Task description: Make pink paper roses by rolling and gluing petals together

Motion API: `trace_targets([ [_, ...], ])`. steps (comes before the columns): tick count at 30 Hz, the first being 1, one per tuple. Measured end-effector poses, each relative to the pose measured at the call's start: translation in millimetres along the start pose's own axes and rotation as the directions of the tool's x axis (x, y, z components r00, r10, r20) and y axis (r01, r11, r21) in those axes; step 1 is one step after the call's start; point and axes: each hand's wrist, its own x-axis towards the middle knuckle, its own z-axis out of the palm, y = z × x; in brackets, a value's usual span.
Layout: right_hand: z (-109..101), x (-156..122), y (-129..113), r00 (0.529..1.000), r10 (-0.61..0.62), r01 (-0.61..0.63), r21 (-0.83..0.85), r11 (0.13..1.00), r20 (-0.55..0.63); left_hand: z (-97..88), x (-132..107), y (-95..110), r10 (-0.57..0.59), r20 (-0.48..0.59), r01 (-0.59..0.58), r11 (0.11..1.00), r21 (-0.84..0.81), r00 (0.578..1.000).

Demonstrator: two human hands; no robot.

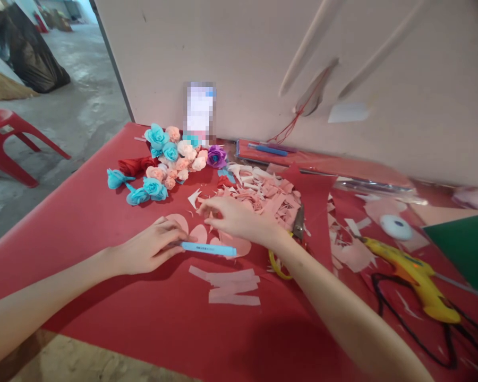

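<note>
My left hand is closed on a light-blue marker pen, which points to the right over the table. Under and beside its fingers lie pink paper petals, one of them a rounded petal between my two hands. My right hand hovers just above the petals, fingers bent and apart, with nothing visible in them. Behind it spreads a heap of pink paper scraps. Yellow-handled scissors are partly hidden under my right forearm. Pale pink paper strips lie nearer to me.
Paper roses in blue, peach, red and purple cluster at the back left. A blurred phone leans on the wall. To the right are a yellow glue gun with its black cord, a white round object and green sheet.
</note>
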Motion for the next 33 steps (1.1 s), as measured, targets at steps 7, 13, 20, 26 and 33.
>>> trace_targets([
  [7, -4, -45, -8, 0.950, 0.030, -0.039, -0.023, 0.999, -0.309, -3.3, 0, 1, -0.012, -0.078, 0.009, 0.999, -0.034, 0.997],
  [13, 30, -67, 8, 0.952, -0.063, 0.026, -0.126, 0.992, -0.299, 0.7, 3, -5, -0.023, -0.086, 0.014, 0.994, -0.106, 0.996],
  [20, 47, -60, 13, 0.945, -0.084, 0.009, -0.230, 0.973, -0.316, -0.7, 5, -4, -0.014, -0.102, 0.003, 0.994, -0.112, 0.995],
  [26, 48, -55, 10, 0.947, -0.061, -0.016, -0.237, 0.971, -0.315, 0.1, 5, -4, -0.017, -0.119, 0.005, 0.995, -0.104, 0.993],
  [33, 35, -62, 4, 0.907, 0.032, -0.085, -0.110, 0.990, -0.419, 2.3, 3, -5, -0.043, -0.154, 0.038, 0.999, -0.034, 0.987],
])
